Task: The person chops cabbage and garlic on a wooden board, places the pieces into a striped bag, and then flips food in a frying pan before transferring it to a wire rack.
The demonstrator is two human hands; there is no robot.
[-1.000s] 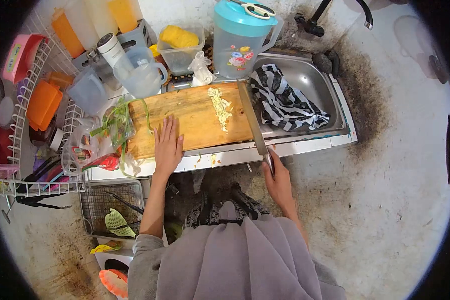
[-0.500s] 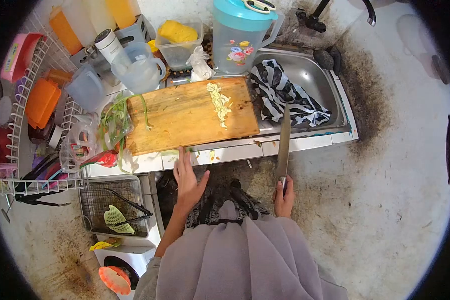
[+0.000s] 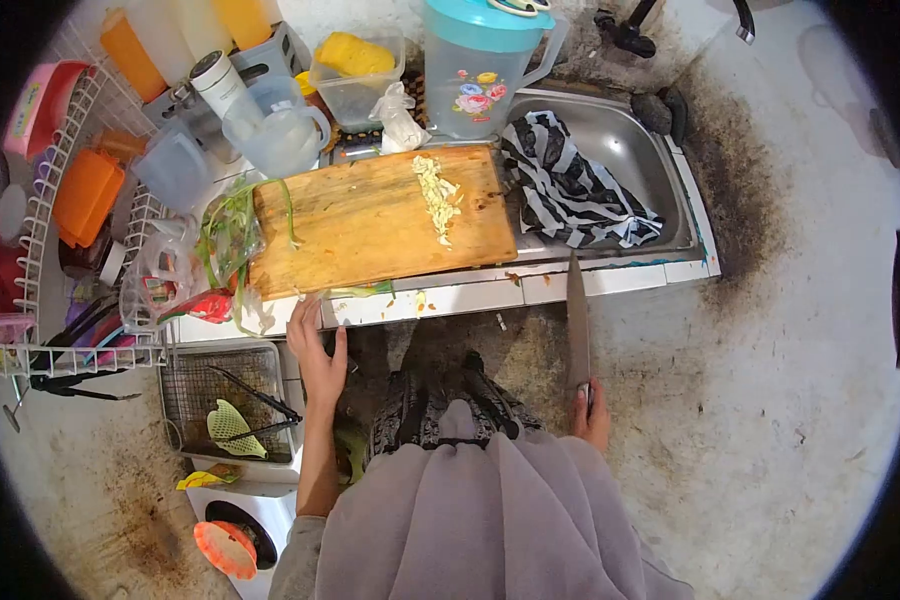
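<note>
My right hand [image 3: 592, 415] is closed round the handle of a large knife [image 3: 578, 325], whose blade points up toward the sink's front edge. My left hand [image 3: 316, 350] has its fingers apart, with the fingertips at the tiled counter edge just below the wooden cutting board [image 3: 360, 225]. Chopped pale pieces [image 3: 436, 200] lie in a strip on the board's right part. Green stalks [image 3: 232, 235] lie over the board's left end, partly in clear plastic. A short green piece [image 3: 362, 290] rests along the board's front edge.
A metal sink [image 3: 615, 135] holds a black-and-white striped bag [image 3: 570, 180]. Behind the board stand a turquoise-lidded pitcher [image 3: 475, 80], a tub with something yellow [image 3: 355, 85] and clear jugs [image 3: 280, 135]. A white dish rack [image 3: 45, 200] is at left, a wire basket [image 3: 185, 400] below.
My left hand has moved left along the counter edge. My right hand and the knife have shifted down and slightly right, away from the striped bag.
</note>
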